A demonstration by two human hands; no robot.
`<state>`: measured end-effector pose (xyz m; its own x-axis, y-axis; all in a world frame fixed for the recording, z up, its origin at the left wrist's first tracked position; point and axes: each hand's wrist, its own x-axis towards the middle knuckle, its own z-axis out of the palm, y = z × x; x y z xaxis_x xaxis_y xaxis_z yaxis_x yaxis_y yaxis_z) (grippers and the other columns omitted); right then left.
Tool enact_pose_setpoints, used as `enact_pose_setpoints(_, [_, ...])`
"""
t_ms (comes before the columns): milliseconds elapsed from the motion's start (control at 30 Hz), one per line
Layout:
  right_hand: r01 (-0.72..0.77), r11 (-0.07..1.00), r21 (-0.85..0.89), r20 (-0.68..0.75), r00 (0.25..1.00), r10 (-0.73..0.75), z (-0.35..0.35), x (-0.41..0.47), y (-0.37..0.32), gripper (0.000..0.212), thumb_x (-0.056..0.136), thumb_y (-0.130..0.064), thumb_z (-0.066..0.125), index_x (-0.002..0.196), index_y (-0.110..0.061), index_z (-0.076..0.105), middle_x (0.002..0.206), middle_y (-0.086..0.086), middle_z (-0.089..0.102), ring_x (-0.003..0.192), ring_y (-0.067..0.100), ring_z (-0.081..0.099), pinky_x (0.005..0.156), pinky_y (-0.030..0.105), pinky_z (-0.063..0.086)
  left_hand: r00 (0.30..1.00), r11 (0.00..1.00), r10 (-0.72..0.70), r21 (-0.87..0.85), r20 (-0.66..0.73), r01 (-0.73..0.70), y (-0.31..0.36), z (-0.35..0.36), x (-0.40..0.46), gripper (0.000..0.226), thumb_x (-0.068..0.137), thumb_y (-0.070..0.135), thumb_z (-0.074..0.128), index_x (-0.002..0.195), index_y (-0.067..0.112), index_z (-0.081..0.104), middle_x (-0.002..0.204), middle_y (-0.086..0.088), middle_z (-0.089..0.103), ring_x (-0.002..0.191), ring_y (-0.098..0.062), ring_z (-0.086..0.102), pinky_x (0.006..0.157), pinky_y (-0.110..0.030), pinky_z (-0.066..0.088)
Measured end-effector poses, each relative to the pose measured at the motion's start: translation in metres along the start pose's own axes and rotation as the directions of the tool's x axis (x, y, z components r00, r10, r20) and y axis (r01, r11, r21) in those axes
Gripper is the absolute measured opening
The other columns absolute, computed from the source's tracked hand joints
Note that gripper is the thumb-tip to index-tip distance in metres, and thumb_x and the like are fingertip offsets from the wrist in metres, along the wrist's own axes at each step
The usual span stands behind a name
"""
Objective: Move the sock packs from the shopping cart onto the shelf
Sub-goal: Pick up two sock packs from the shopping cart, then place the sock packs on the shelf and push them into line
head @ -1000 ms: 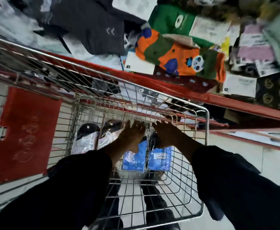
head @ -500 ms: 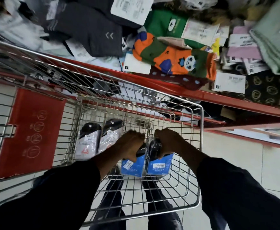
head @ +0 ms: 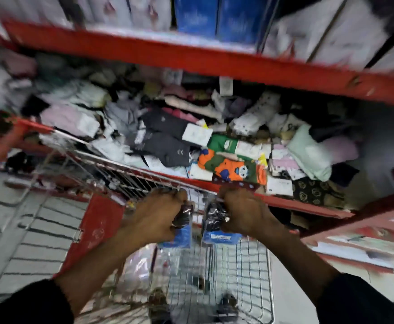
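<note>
My left hand (head: 157,215) is shut on a sock pack (head: 181,226) with dark socks and a blue card. My right hand (head: 246,212) grips a second pack (head: 217,224) of the same kind. Both packs hang above the wire shopping cart (head: 245,272), level with its far rim. Behind them lies the red-edged shelf (head: 308,206), heaped with loose socks. Two clear-wrapped packs (head: 142,267) show blurred inside the cart's basket. The whole view is smeared by motion.
An upper red shelf (head: 191,57) carries blue and white boxes. An orange and green panda sock (head: 233,169) lies at the lower shelf's front. The cart's red child-seat flap (head: 97,225) is at left. Tiled floor lies on both sides.
Both hands closed on the blue-carded packs in the cart's basket and lifted them up to rim height. The view has tilted upward toward the shelves.
</note>
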<state>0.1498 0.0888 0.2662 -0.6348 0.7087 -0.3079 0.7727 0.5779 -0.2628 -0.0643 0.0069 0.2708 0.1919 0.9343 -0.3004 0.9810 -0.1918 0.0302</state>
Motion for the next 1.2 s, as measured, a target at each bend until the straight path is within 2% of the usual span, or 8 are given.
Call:
enact_pose_setpoints(200, [0.086, 0.996, -0.016, -0.275, 0.957, -0.087, -0.144, -0.018, -0.045, 0.058, 0.055, -0.043, 0.081, 0.106, -0.022, 0.063, 0.102, 0.005, 0.069, 0.092, 0.028, 0.065, 0.067, 0.030, 0.041, 0.983, 0.985, -0.033, 0.159, -0.183, 0.063, -0.023, -0.141, -0.032, 0.073, 0.068, 0.037, 0.078, 0.130, 0.021, 0.042, 0.115, -0.004, 0.063, 0.104, -0.028, 0.062, 0.082, -0.038, 0.055])
enact_pose_setpoints(267, [0.101, 0.994, -0.038, -0.345, 0.932, -0.108, -0.184, -0.025, -0.059, 0.062, 0.052, -0.046, 0.081, 0.106, -0.022, 0.063, 0.104, 0.004, 0.069, 0.094, 0.028, 0.064, 0.072, 0.033, 0.049, 0.971, 0.976, -0.042, 0.198, -0.235, 0.091, -0.026, -0.182, -0.042, 0.076, 0.068, 0.039, 0.079, 0.130, 0.020, 0.041, 0.114, -0.004, 0.063, 0.103, -0.027, 0.063, 0.080, -0.039, 0.056])
enact_pose_setpoints(400, [0.110, 0.989, -0.101, -0.474, 0.869, -0.145, -0.250, -0.036, -0.079, 0.060, 0.054, -0.041, 0.086, 0.106, -0.023, 0.061, 0.104, 0.001, 0.065, 0.092, 0.024, 0.062, 0.072, 0.032, 0.047, 0.934, 0.957, -0.041, 0.256, -0.356, 0.139, -0.029, -0.252, -0.057, 0.075, 0.068, 0.038, 0.080, 0.131, 0.020, 0.042, 0.115, -0.003, 0.063, 0.105, -0.026, 0.063, 0.079, -0.035, 0.049])
enact_pose_setpoints(567, [0.100, 0.982, -0.159, -0.595, 0.784, -0.176, -0.314, -0.040, -0.093, 0.068, 0.051, -0.045, 0.088, 0.109, -0.024, 0.061, 0.105, -0.003, 0.062, 0.093, 0.023, 0.062, 0.080, 0.039, 0.054, 0.869, 0.946, -0.002, 0.279, -0.495, 0.162, -0.038, -0.320, -0.066, 0.071, 0.072, 0.032, 0.077, 0.133, 0.020, 0.043, 0.115, 0.000, 0.063, 0.108, -0.024, 0.062, 0.077, -0.029, 0.040])
enact_pose_setpoints(733, [0.035, 0.978, -0.207, -0.649, 0.743, -0.164, -0.369, -0.031, -0.104, 0.083, 0.052, -0.047, 0.090, 0.124, -0.017, 0.061, 0.119, 0.004, 0.063, 0.104, 0.028, 0.063, 0.087, 0.038, 0.053, 0.821, 0.957, 0.033, 0.254, -0.570, 0.137, -0.054, -0.372, -0.044, 0.068, 0.067, 0.027, 0.079, 0.125, 0.017, 0.046, 0.114, -0.004, 0.062, 0.105, -0.027, 0.063, 0.080, -0.038, 0.053])
enact_pose_setpoints(967, [-0.086, 0.973, -0.214, -0.659, 0.748, -0.079, -0.403, 0.018, -0.095, 0.071, 0.048, -0.040, 0.090, 0.111, -0.017, 0.065, 0.109, 0.004, 0.061, 0.097, 0.028, 0.063, 0.080, 0.040, 0.057, 0.771, 0.961, 0.070, 0.250, -0.633, 0.118, -0.078, -0.395, 0.024, 0.079, 0.062, 0.026, 0.083, 0.132, 0.015, 0.049, 0.131, -0.007, 0.046, 0.104, -0.031, 0.060, 0.082, -0.045, 0.056])
enact_pose_setpoints(1100, [-0.134, 0.968, -0.211, -0.596, 0.803, -0.019, -0.401, 0.047, -0.080, 0.077, 0.047, -0.041, 0.094, 0.114, -0.015, 0.066, 0.116, 0.008, 0.060, 0.100, 0.030, 0.062, 0.083, 0.041, 0.058, 0.794, 0.961, 0.032, 0.237, -0.607, 0.142, -0.080, -0.388, 0.057, 0.072, 0.066, 0.021, 0.084, 0.129, 0.011, 0.050, 0.129, -0.011, 0.041, 0.108, -0.033, 0.052, 0.083, -0.043, 0.052])
enact_pose_setpoints(1200, [-0.142, 0.969, -0.202, -0.566, 0.824, 0.003, -0.395, 0.066, -0.071, 0.080, 0.050, -0.041, 0.094, 0.119, -0.011, 0.064, 0.119, 0.012, 0.060, 0.104, 0.033, 0.062, 0.086, 0.043, 0.057, 0.823, 0.955, -0.013, 0.236, -0.568, 0.178, -0.081, -0.381, 0.078, 0.074, 0.069, 0.025, 0.083, 0.134, 0.012, 0.050, 0.131, -0.013, 0.044, 0.117, -0.036, 0.048, 0.092, -0.048, 0.050])
